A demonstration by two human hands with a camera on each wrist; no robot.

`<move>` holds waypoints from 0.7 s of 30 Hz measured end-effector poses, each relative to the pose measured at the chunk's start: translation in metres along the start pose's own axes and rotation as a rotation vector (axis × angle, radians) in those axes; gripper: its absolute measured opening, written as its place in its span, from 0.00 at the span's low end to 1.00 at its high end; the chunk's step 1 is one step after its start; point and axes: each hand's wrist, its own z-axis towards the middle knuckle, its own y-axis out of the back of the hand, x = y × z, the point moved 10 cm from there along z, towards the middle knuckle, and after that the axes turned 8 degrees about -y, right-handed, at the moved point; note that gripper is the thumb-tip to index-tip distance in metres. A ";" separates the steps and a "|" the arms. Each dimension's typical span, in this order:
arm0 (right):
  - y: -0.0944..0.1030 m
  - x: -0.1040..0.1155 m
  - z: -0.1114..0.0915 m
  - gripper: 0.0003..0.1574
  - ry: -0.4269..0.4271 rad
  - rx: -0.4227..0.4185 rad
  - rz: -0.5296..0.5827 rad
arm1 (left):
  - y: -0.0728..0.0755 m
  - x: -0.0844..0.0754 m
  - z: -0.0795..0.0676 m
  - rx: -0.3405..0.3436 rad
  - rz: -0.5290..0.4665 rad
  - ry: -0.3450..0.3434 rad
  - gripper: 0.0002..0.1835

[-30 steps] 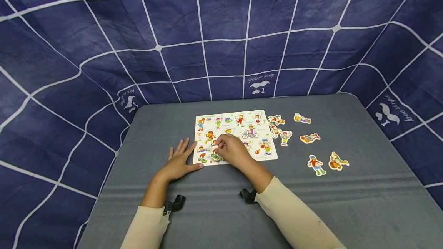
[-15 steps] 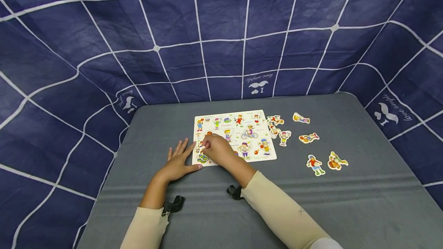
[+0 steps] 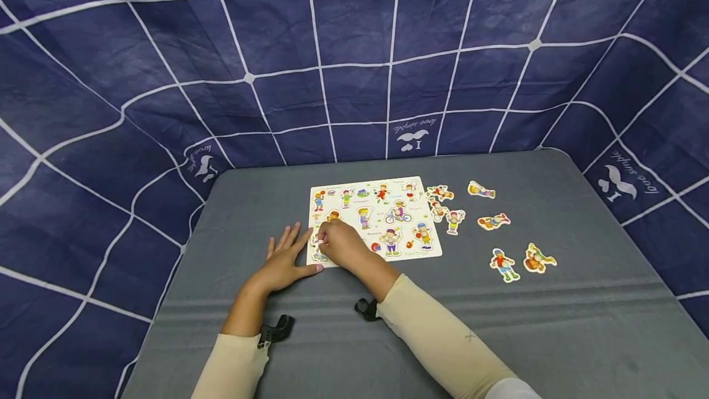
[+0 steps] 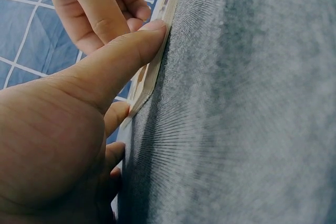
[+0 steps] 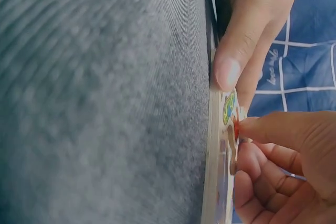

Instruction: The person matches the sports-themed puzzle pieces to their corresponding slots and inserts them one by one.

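Observation:
My right hand [image 3: 344,245] pinches a wooden puzzle piece [image 5: 232,153], a figure on a skateboard, between thumb and fingers at the lower left of the puzzle board [image 3: 423,215]. In the right wrist view the piece's pale edge stands slightly off the board. The white board carries colourful sports figures. My left hand [image 3: 281,263] lies with spread fingers at the board's left side. Its thumb [image 4: 142,43] rests on the front edge near the corner. The right fingers partly cover the held piece and the pictures beneath it.
Loose knobbed puzzle pieces lie on the grey table [image 3: 554,325] to the board's right: a cluster with a figure piece [image 3: 455,221] at its edge, and others farther right, such as a blue-capped figure [image 3: 504,265]. A dark blue checked cloth [image 3: 354,97] hangs behind.
My right hand has moved left across the board with the skateboard piece, from beside the corner picture to over it, uncovering a baseball figure. The left hand has stayed in place.

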 end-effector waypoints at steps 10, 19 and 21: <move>-0.014 -0.009 0.007 0.05 -0.046 0.111 0.064 | 0.000 -0.001 -0.002 0.006 -0.006 0.002 0.53; -0.015 -0.013 0.007 0.05 -0.034 0.122 0.132 | 0.001 0.000 -0.002 0.001 0.001 0.004 0.53; -0.013 -0.013 0.006 0.05 -0.039 0.129 0.162 | 0.000 -0.001 -0.001 0.004 -0.003 0.004 0.53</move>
